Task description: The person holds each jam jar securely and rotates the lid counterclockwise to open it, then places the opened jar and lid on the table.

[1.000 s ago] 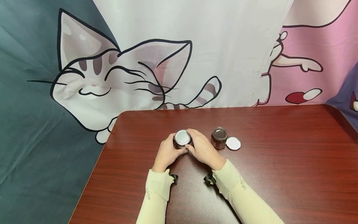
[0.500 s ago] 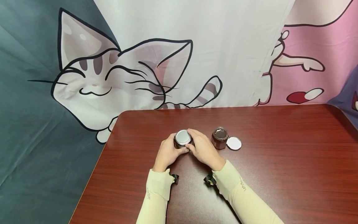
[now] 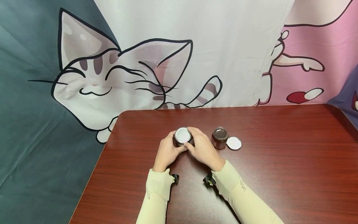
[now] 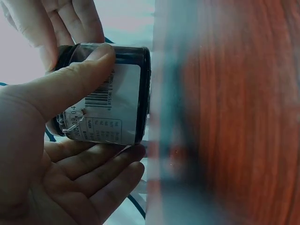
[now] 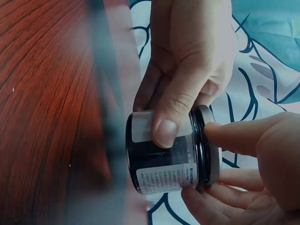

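Note:
In the head view, my left hand (image 3: 165, 152) grips a dark glass jar (image 5: 161, 157) from the left. The left wrist view has the left thumb lying across its barcode label (image 4: 110, 110), with fingers on the opposite side. My right hand (image 3: 203, 148) holds the silver lid (image 3: 183, 135) at its edge. In the right wrist view, the right thumb presses the lid's rim while other fingers touch its lower side and the jar's neck. The lid sits at the jar's mouth; whether it is loose I cannot tell.
A second jar (image 3: 219, 138) stands uncovered to the right of my right hand, dark contents inside. Its round lid (image 3: 234, 143) lies beside it, white face up. A cat-print cloth (image 3: 126, 71) hangs behind the table's (image 3: 279, 161) far edge.
The lid and my right fingers have shifted slightly upward in the head view, and the right thumb has moved a little left. The second jar and its lid stay put.

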`<state>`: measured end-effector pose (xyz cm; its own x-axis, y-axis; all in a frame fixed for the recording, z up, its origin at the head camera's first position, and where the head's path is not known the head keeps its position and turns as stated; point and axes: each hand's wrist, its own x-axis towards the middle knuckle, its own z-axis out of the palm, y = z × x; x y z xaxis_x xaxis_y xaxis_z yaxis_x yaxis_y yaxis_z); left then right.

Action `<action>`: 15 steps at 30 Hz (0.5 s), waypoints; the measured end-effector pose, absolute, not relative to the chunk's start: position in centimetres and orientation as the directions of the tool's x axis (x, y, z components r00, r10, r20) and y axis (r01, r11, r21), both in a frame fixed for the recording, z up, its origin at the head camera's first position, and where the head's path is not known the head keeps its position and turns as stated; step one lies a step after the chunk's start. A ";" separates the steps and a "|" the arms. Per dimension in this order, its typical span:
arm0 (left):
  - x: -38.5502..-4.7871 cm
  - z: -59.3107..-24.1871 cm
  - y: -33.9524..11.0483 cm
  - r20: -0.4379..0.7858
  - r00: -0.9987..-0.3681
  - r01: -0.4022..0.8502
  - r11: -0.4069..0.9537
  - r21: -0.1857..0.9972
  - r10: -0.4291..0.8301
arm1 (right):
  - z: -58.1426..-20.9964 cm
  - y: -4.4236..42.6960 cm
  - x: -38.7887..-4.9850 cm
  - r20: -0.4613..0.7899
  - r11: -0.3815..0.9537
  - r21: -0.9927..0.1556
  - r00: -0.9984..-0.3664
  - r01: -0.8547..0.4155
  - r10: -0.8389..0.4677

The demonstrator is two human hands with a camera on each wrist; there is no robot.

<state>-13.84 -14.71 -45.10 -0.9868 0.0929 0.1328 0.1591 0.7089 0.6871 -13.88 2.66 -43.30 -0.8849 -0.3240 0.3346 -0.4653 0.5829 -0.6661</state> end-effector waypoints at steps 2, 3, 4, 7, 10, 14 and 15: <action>-13.8 -45.1 -14.7 0.140 -0.986 0.163 0.711 0.684 0.092 | -43.3 2.5 -13.8 0.333 0.584 -0.675 -0.892 -0.451 -0.304; -13.8 -45.1 -14.6 0.140 -0.986 0.162 0.714 0.682 0.090 | -43.3 2.5 -13.8 0.333 0.584 -0.679 -0.896 -0.444 -0.294; -13.8 -45.1 -14.6 0.143 -0.986 0.162 0.716 0.679 0.088 | -43.4 2.4 -13.8 0.332 0.586 -0.682 -0.899 -0.437 -0.285; -13.8 -45.0 -14.5 0.149 -0.985 0.163 0.724 0.670 0.084 | -43.4 2.2 -13.8 0.335 0.591 -0.687 -0.906 -0.422 -0.258; -13.8 -45.0 -14.4 0.157 -0.984 0.169 0.726 0.667 0.085 | -43.4 2.1 -13.8 0.336 0.600 -0.689 -0.912 -0.408 -0.235; -13.8 -45.0 -14.4 0.168 -0.982 0.181 0.721 0.669 0.090 | -43.2 1.9 -13.8 0.333 0.608 -0.690 -0.919 -0.391 -0.213; -13.9 -45.0 -14.4 0.171 -0.981 0.184 0.719 0.671 0.091 | -43.2 1.9 -13.8 0.334 0.611 -0.689 -0.919 -0.390 -0.209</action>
<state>-13.85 -14.37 -45.01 -0.9811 0.0911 0.1708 0.1835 0.7188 0.6706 -13.76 1.88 -43.21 -0.9190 -0.2094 0.3340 -0.3897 0.6108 -0.6893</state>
